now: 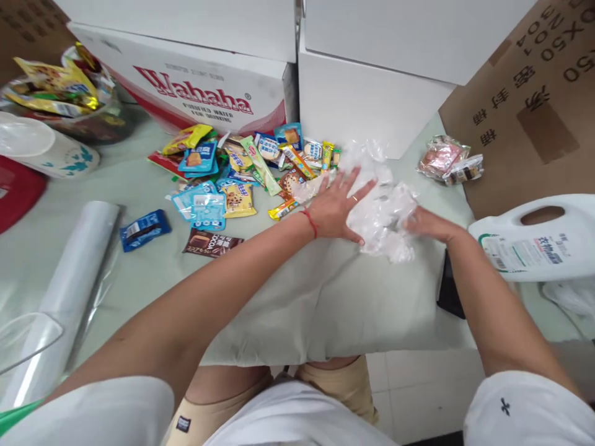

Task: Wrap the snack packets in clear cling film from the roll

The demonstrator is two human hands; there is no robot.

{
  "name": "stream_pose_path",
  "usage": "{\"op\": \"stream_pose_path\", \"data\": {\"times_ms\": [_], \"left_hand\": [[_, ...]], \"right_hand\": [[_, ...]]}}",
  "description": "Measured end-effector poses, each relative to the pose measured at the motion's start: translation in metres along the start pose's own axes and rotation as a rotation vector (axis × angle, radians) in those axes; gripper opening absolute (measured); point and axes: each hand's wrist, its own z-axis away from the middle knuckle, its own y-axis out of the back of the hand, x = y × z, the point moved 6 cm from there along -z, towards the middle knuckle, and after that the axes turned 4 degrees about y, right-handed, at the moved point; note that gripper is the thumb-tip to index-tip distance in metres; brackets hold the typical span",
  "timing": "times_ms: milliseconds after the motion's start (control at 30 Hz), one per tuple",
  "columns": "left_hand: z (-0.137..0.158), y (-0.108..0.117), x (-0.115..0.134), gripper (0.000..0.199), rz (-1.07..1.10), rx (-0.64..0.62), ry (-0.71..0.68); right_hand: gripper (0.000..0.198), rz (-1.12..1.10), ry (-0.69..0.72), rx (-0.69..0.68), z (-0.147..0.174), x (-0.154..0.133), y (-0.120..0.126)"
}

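Note:
A crumpled clear plastic bag [383,214] lies on the cloth-covered table between my two hands. My left hand [337,204], with a red string at the wrist and a ring, rests on the bag's left side, fingers spread wide. At the bag's right edge, my right hand [425,223] is closed on the plastic; its fingertips are slightly blurred and partly hidden. Just left of my left hand sits a heap of wrapped snacks [251,158]. A brown cocoa packet [211,243] and a dark blue packet [145,230] lie nearer to me.
A Wahaha carton [186,87] and white boxes [372,93] line the back. On the right are a small packet pile [444,158], a brown carton [525,118] and a white jug [543,238]. The left side holds a snack bowl [111,118], a paper cup [60,152] and a plastic film roll [69,291].

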Motion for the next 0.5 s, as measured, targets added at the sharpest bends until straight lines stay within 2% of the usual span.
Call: {"op": "stream_pose_path", "data": {"times_ms": [33, 67, 133, 233, 333, 400, 500], "left_hand": [[-0.004, -0.017, 0.008, 0.14, -0.017, -0.078, -0.012], [-0.004, -0.032, 0.015, 0.142, -0.029, -0.137, -0.003], [0.005, -0.052, 0.025, 0.142, -0.026, -0.177, 0.049], [0.023, -0.059, 0.039, 0.139, 0.062, -0.1, 0.095], [0.036, -0.053, 0.058, 0.138, 0.155, -0.043, 0.033], [0.044, -0.05, 0.068, 0.129, 0.15, -0.035, -0.011], [0.054, -0.05, 0.07, 0.09, 0.083, -0.045, 0.041]], "right_hand": [[0.117, -0.005, 0.056, -0.104, 0.016, -0.007, -0.017], [0.126, 0.029, 0.096, -0.127, 0.03, -0.014, -0.03], [0.126, 0.11, 0.128, -0.022, 0.05, -0.025, -0.051], [0.096, 0.056, 0.09, 0.145, 0.068, -0.04, -0.079], [0.069, -0.187, -0.025, 0.19, 0.08, -0.054, -0.1], [0.061, -0.413, -0.099, 0.108, 0.087, -0.064, -0.111], [0.054, -0.695, -0.076, -0.19, 0.091, -0.084, -0.112]]}}
